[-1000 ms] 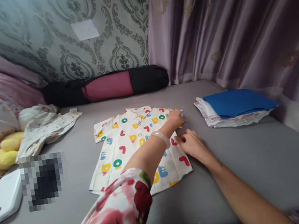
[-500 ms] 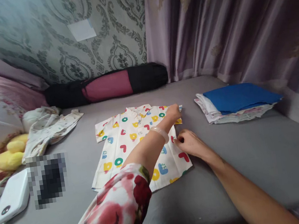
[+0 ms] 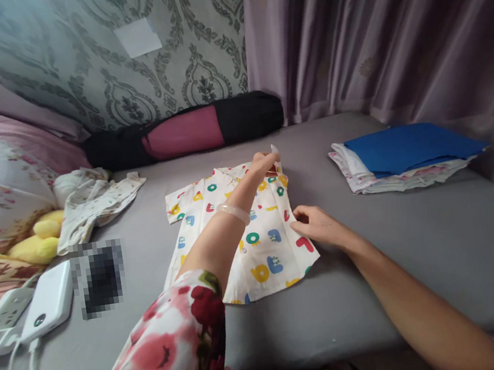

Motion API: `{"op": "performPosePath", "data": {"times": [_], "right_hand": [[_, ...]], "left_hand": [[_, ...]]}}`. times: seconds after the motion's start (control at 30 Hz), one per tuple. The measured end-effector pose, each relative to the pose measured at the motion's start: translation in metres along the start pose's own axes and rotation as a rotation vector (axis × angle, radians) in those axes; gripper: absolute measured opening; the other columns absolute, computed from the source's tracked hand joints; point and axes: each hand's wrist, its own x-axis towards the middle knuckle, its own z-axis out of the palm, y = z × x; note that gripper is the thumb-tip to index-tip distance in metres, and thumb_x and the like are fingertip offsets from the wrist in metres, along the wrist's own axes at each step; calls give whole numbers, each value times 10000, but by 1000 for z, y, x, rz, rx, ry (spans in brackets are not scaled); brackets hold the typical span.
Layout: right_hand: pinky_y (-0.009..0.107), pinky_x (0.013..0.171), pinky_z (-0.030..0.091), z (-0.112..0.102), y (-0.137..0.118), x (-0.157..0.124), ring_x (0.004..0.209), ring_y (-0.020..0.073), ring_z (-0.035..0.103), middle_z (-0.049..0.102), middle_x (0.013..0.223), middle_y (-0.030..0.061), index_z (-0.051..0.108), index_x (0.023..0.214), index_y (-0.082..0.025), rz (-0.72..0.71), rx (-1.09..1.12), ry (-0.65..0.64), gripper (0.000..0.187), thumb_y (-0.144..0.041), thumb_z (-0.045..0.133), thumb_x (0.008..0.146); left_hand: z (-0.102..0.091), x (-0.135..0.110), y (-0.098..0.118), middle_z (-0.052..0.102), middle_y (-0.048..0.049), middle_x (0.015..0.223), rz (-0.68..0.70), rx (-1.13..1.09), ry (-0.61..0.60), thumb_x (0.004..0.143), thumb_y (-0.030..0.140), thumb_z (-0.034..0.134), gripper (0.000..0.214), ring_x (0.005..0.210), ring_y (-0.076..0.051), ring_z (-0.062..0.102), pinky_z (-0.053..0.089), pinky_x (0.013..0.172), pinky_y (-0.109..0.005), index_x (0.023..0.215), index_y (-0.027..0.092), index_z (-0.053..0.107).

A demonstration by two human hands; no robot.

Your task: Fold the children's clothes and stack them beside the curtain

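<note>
A white short-sleeved shirt (image 3: 241, 271) printed with red, yellow, blue and green shapes lies spread on the grey bed sheet, collar pointing away from me. My left hand (image 3: 266, 161), its wrist in a pale bangle (image 3: 233, 214), reaches across the shirt and pinches the right-side sleeve, which is raised off the sheet. At the shirt's right side edge, my right hand (image 3: 319, 224) has its thumb and fingers curled closed on the fabric. My left forearm covers part of the shirt's front.
On the right sits a folded clothes stack (image 3: 405, 178) topped by a blue cloth (image 3: 414, 146). A black and pink long bag (image 3: 184, 133) lies along the wall. To the left are a crumpled garment (image 3: 98, 209), a yellow plush toy (image 3: 37, 242), a white power bank (image 3: 47, 302) and a power strip (image 3: 5, 314).
My left hand has moved left with the sleeve, folding it inward over the shirt. My right hand stays at the side edge. The view has shifted slightly.
</note>
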Motion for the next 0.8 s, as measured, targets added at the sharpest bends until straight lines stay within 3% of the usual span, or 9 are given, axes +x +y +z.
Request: {"op": "performPosePath", "data": {"times": [0.23, 0.6, 0.8], "right_hand": [[255, 614, 451, 3, -7, -3, 683, 142, 575, 611, 742, -5, 540, 765, -197, -6, 211, -40, 106, -276, 584, 709], [264, 629, 454, 6, -14, -4, 748, 145, 590, 617, 891, 21, 532, 915, -199, 0, 323, -118, 259, -266, 615, 679], [234, 523, 416, 4, -21, -8, 638, 113, 561, 638, 908, 44, 559, 993, -178, -2, 267, -222, 320, -419, 607, 789]], "left_hand": [[-32, -16, -10, 558, -12, 604, -53, -123, 134, 735, 179, 614, 68, 593, -137, 588, 541, 639, -291, 737, 165, 547], [-63, -24, -38, 517, 9, 585, -25, -195, 209, 660, 145, 597, 80, 528, -113, 545, 518, 582, -270, 676, 172, 523], [-71, -28, -54, 420, 52, 528, 9, -147, 274, 635, 149, 583, 113, 490, -92, 474, 458, 507, -215, 644, 185, 477]]}}
